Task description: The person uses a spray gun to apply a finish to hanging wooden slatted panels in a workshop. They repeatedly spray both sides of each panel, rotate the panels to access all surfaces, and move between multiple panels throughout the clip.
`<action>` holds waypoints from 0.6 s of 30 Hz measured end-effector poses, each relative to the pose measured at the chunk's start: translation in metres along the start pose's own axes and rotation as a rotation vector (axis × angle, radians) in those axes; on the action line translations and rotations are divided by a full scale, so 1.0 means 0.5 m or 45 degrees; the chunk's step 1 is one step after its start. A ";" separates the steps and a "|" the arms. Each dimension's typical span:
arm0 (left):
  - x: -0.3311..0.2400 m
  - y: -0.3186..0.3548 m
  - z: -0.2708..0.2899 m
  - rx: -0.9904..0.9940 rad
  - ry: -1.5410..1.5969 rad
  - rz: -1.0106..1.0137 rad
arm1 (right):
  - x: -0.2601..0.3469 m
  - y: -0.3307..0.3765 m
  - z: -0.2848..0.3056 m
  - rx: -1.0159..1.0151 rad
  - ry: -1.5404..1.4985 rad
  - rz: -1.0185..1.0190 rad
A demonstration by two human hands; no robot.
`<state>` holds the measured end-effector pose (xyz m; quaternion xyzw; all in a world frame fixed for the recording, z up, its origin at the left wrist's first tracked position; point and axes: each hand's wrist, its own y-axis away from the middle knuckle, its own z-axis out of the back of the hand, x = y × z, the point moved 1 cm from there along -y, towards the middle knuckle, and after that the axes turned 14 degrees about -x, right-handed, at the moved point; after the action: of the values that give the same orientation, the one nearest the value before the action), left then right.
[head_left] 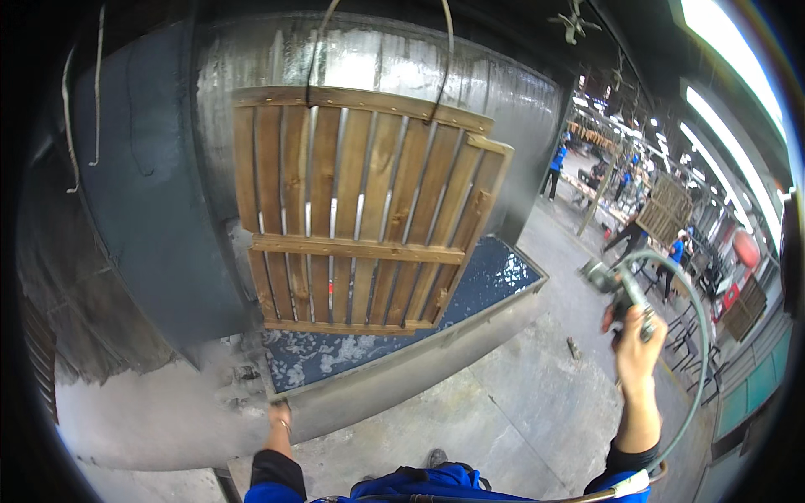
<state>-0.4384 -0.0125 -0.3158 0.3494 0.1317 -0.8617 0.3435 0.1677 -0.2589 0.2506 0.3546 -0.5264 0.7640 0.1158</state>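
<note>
A slatted wooden crate (360,210) hangs from curved wire hooks in front of a wet metal spray-booth wall (377,59). My right hand (636,344) is raised at the right and grips a spray gun (616,289) with a grey hose (696,369) looping down from it. The gun points away from the crate, well off to its right. My left hand (280,417) hangs low at the booth's front edge, below the crate; its fingers are too small to read and I see nothing in it.
A water trough (495,277) with foam lies under the crate, bounded by a concrete curb (419,360). Dark curved panels (142,193) stand at the left. Far right, people in blue work among hanging crates (667,210) and benches. Concrete floor (520,411) lies underfoot.
</note>
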 end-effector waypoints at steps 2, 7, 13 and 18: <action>-0.101 -0.114 0.035 -0.068 0.256 -0.254 | -0.047 0.057 -0.019 0.116 -0.040 -0.211; -0.363 -0.314 0.149 -0.417 0.711 -0.195 | -0.159 0.114 -0.043 0.200 -0.103 -0.444; -0.554 -0.283 0.236 -0.116 1.239 -0.063 | -0.281 0.178 -0.099 -0.179 -0.288 -0.689; -0.563 -0.122 0.245 0.034 1.402 -0.087 | -0.358 0.246 -0.090 0.225 -0.062 -0.930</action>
<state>-0.3964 0.1158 -0.0332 0.7482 0.2924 -0.5640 0.1913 0.2104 -0.2353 0.0343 0.5456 -0.3000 0.7062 0.3373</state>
